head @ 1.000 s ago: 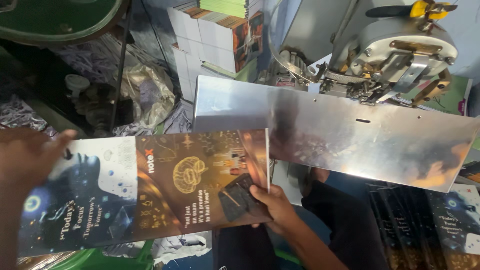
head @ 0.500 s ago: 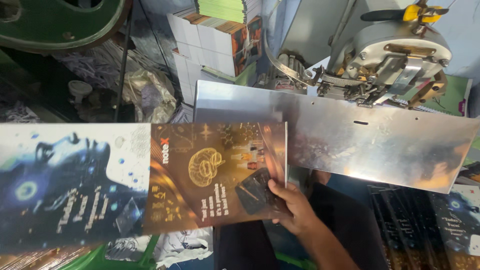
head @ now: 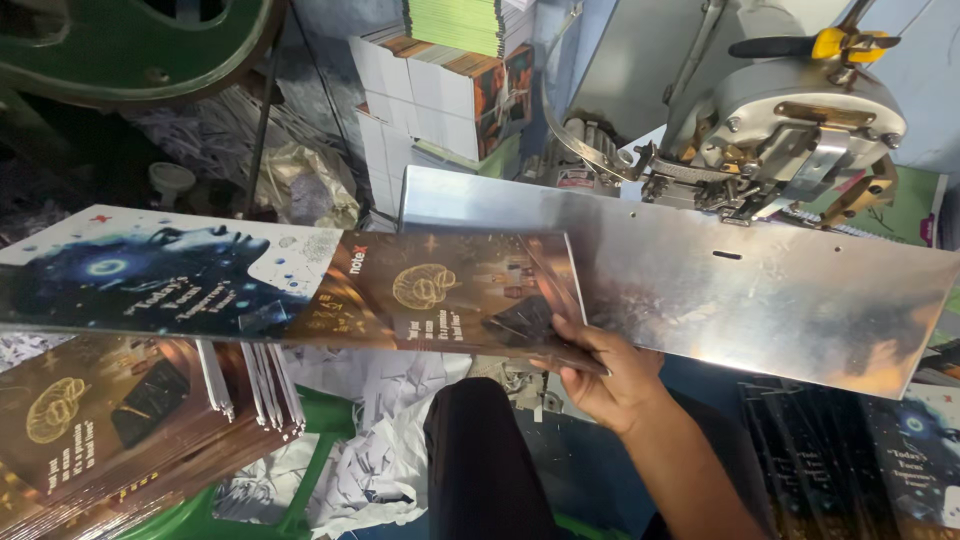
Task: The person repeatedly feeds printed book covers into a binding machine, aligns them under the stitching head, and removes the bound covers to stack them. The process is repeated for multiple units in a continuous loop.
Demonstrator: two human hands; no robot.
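The long glossy printed cover sheet (head: 300, 285) is now carried leftward, pinched by the right hand (head: 605, 375); unstitched beside the steel plate (head: 720, 285).

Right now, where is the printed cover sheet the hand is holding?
In the head view the cover sheet lies flat across left and centre, its right end gripped by the right hand, just left of the metal plate, above the stacked booklets.

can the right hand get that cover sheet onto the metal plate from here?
Probably yes. The right hand already grips the cover sheet at its right edge, which overlaps the metal plate; nothing sits between them.
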